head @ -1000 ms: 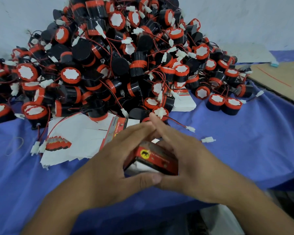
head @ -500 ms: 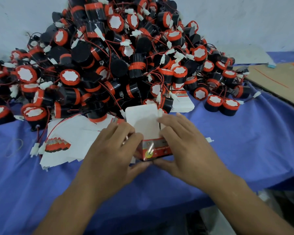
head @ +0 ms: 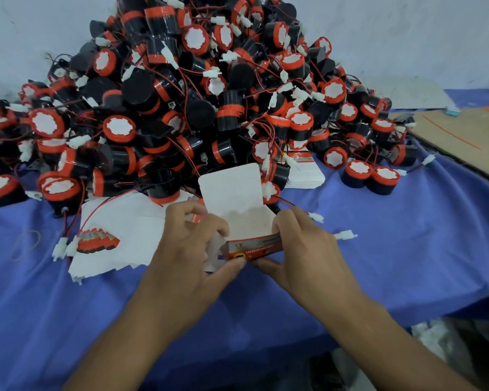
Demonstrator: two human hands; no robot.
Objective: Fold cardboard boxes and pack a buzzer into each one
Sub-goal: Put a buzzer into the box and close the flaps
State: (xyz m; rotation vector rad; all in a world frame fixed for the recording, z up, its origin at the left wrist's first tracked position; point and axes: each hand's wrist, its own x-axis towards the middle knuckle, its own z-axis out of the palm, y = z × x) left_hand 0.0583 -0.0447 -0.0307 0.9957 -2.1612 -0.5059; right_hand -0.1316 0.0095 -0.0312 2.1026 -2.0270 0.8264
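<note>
Presently: small red-and-white cardboard box (head: 251,245) is being held mouth-up, long axis crosswise, left hand (head: 187,249) and right hand (head: 302,249) pinching its ends, black-and-orange cylindrical buzzers (head: 181,108) lying just beyond its raised flap (head: 232,187), seemingly nearer the right.

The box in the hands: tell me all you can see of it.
The box is small, thin cardboard, white inside, with a red printed front. It is folded up and open on top; its lid flap stands upright at the back, toward the buzzer pile. No buzzer shows inside. The left hand grips its left end, the right hand its right end, thumbs at the front, over the blue cloth.
</note>
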